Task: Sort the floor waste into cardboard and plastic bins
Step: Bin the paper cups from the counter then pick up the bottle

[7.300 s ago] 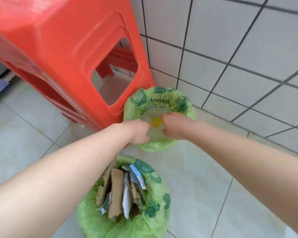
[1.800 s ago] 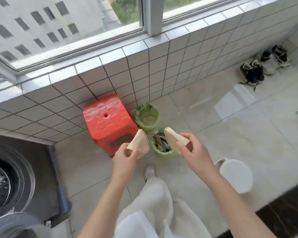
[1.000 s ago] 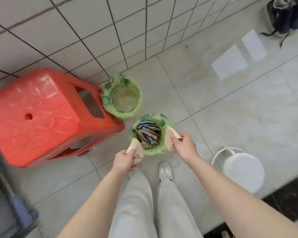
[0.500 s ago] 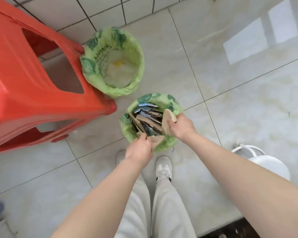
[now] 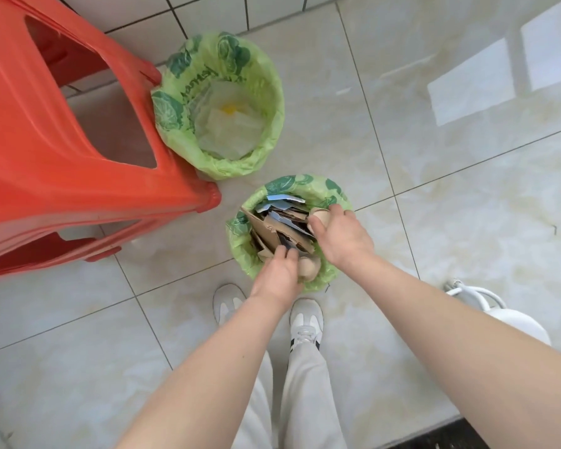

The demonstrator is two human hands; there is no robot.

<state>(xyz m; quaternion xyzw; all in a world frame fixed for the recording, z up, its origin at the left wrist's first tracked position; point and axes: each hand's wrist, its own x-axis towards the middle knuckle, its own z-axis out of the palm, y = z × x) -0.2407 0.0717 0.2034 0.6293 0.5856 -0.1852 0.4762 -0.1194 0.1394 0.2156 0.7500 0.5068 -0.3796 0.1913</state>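
1. The near bin (image 5: 240, 225), lined with a green bag, stands on the tiled floor (image 5: 434, 196) just ahead of the person's shoes (image 5: 306, 322). It is packed with upright cardboard scraps (image 5: 274, 226), brown and blue-grey.
2. The left hand (image 5: 277, 275) is over the bin's near rim. Its fingers (image 5: 285, 252) are curled round a tan cardboard piece (image 5: 309, 267), which sits at the near edge of the bin against the liner; the fingertips reach in among the scraps.
3. The right hand (image 5: 340, 236) is over the bin's right side. Its fingers (image 5: 332, 212) are closed on a second tan piece (image 5: 319, 217), only the rounded end of which shows, at the bin's right rim.
4. The far bin (image 5: 175, 111), also green-lined, stands just beyond and to the left, near the tiled wall (image 5: 208, 11). It holds clear plastic (image 5: 230, 124) with a yellow spot.
5. A red stool (image 5: 46, 150) fills the left, its leg touching the far bin.
6. A white round object (image 5: 518, 322) sits at the right, near edge, partly behind the right forearm.
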